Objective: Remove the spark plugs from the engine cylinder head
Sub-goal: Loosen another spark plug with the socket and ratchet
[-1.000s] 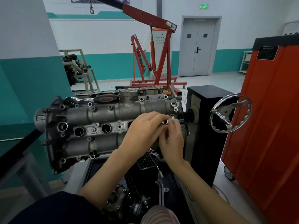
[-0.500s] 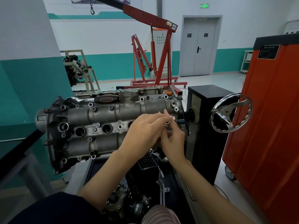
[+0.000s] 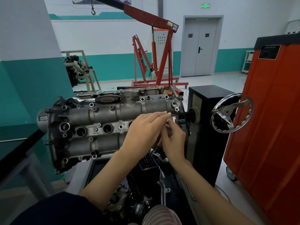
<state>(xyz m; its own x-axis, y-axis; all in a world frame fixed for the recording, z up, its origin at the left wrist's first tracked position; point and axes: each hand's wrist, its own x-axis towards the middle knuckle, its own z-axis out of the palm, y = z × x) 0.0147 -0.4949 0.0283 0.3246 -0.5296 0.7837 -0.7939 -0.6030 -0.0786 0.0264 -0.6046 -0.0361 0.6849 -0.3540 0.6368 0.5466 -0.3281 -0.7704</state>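
Two bare hands meet over the right end of the cylinder head (image 3: 103, 125), which sits tilted on an engine stand with its open plug holes (image 3: 107, 128) facing the camera.

Left hand (image 3: 142, 132): lies across the head, fingers stretched to the right, fingertips touching a small metal ring (image 3: 166, 120). Whether it grasps the ring cannot be told.

Right hand (image 3: 174, 140): comes up from below, fingers curled and pinching a slim metal part just under the ring; the part is mostly hidden, so whether it is a spark plug cannot be told.

Cylinder head: grey cast metal, two plug holes in plain sight left of the hands, further ones covered by the left hand.

Ratchet (image 3: 100, 100): black and orange grip, lying on the top edge of the head.

Hand wheel (image 3: 232, 112): chrome, on a black column right of the head.

Cabinet (image 3: 267, 127): orange, on castors, far right.

Engine crane (image 3: 155, 51): red, on the floor behind, near a grey double door (image 3: 200, 46).
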